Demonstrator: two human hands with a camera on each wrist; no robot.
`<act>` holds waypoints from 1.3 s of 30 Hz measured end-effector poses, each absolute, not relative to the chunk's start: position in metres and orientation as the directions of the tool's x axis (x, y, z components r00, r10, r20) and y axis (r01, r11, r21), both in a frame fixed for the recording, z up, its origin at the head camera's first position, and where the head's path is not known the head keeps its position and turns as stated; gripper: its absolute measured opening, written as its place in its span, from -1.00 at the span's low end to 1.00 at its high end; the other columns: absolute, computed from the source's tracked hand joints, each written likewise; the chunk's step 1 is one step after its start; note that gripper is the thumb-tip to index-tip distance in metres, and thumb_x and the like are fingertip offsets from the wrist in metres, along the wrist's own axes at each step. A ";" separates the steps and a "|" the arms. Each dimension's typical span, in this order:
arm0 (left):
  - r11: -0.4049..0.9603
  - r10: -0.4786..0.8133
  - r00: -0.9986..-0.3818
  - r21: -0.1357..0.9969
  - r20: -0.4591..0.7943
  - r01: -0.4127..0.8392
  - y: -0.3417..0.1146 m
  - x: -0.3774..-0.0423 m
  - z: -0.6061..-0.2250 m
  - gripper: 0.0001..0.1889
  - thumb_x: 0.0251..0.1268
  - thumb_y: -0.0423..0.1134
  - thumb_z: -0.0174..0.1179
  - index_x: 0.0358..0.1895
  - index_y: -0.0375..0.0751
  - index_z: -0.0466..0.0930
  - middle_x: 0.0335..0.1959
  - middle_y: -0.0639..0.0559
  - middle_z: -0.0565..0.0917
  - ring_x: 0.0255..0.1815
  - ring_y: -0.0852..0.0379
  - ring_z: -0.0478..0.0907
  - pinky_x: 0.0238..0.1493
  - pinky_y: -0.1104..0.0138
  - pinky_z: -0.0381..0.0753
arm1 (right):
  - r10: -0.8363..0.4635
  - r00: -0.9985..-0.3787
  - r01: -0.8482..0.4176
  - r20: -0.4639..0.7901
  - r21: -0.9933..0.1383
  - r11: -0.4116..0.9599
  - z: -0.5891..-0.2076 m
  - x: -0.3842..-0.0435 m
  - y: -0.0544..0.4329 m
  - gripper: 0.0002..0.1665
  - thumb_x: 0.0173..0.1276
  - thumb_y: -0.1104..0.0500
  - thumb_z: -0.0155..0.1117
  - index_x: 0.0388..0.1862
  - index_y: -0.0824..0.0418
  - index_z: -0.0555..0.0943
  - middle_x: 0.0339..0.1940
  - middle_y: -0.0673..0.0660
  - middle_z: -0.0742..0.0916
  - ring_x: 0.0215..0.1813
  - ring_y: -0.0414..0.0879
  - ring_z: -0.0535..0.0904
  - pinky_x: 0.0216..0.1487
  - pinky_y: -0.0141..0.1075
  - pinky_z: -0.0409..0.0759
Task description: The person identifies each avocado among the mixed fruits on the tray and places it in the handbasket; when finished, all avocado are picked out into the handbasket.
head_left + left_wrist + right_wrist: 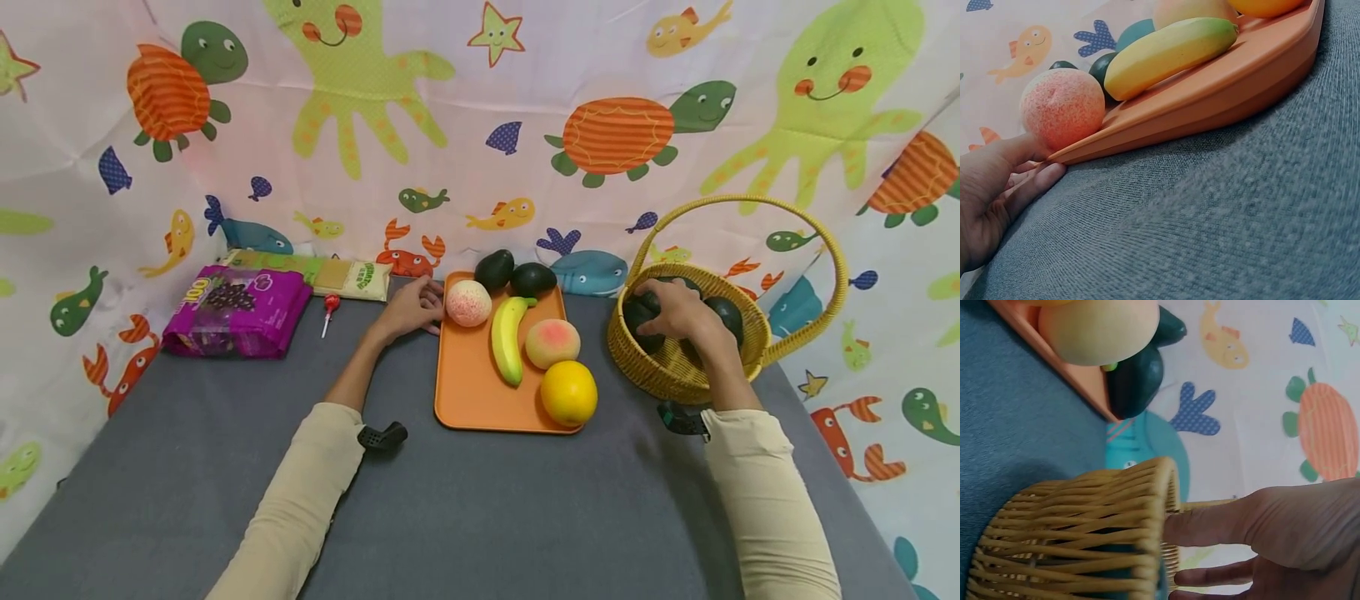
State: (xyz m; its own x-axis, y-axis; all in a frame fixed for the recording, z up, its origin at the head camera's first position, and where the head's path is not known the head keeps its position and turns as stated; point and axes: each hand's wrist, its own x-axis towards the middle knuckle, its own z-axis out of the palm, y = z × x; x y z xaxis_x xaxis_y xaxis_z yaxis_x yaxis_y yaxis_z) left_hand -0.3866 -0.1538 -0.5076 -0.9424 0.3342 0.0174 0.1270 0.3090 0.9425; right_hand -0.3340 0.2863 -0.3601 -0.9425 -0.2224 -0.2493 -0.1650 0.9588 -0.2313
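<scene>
My left hand point(411, 312) is at the left edge of an orange tray point(468, 400), thumb and fingertips pinching its rim beside a speckled peach point(468, 303). On the tray also lie two dark green avocados point(533, 280), a banana point(507, 342), a second peach point(552, 343) and an orange point(569, 392). Over on the right, my right hand point(686, 315) reaches down into a yellow wicker basket point(652, 375), fingers curled round a dark avocado point(637, 315). More avocados point(725, 315) lie in the basket. In the right wrist view, the basket wall point(1072, 537) hides my fingertips.
A purple grape-printed pack point(232, 312) lies at the back left, before a flat green-and-cream packet point(352, 278). Nearby is a red lollipop point(331, 305). The basket's tall handle point(840, 275) arches behind my right hand. A sea-animal printed cloth point(480, 183) hangs behind the grey table point(487, 517).
</scene>
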 end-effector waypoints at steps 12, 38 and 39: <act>0.301 0.332 -0.943 0.947 0.009 0.115 -0.149 -0.385 -0.509 -0.55 0.36 -0.38 0.28 0.28 -0.31 0.45 -0.11 -0.25 0.62 -0.31 0.11 0.68 -0.30 0.19 0.87 | -0.247 -0.962 -0.211 -0.114 -0.263 0.941 -0.325 -0.322 0.260 -0.27 0.50 0.06 0.34 0.48 0.40 0.39 0.34 0.57 0.50 0.33 0.46 0.30 0.23 0.36 0.50; 0.314 0.334 -0.942 0.939 0.030 0.142 -0.153 -0.385 -0.508 -0.57 0.36 -0.38 0.24 0.26 -0.32 0.45 -0.12 -0.24 0.63 -0.36 0.12 0.68 -0.32 0.20 0.86 | -0.260 -0.861 -0.081 -0.438 -0.385 0.919 -0.299 -0.407 0.155 -0.18 0.57 -0.14 0.21 0.61 0.21 0.23 0.35 0.36 0.53 -0.07 0.06 0.73 -0.02 -0.19 0.82; 0.313 0.332 -0.943 0.939 0.033 0.143 -0.153 -0.386 -0.507 -0.57 0.36 -0.38 0.24 0.26 -0.32 0.45 -0.12 -0.24 0.63 -0.36 0.12 0.68 -0.32 0.20 0.86 | -0.249 -0.853 -0.057 -0.458 -0.393 0.918 -0.301 -0.411 0.153 -0.18 0.57 -0.14 0.20 0.62 0.21 0.23 0.31 0.36 0.54 -0.05 0.07 0.74 0.00 -0.19 0.83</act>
State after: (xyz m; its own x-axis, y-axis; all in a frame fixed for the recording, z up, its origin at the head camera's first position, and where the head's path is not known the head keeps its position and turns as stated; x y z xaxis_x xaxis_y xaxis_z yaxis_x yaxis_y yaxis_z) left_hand -0.3855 -0.1528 -0.5072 -0.9425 0.3325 0.0330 0.1434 0.3133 0.9388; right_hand -0.4109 0.1533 -0.3013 -0.8533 -0.2493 -0.4580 -0.0569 0.9176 -0.3935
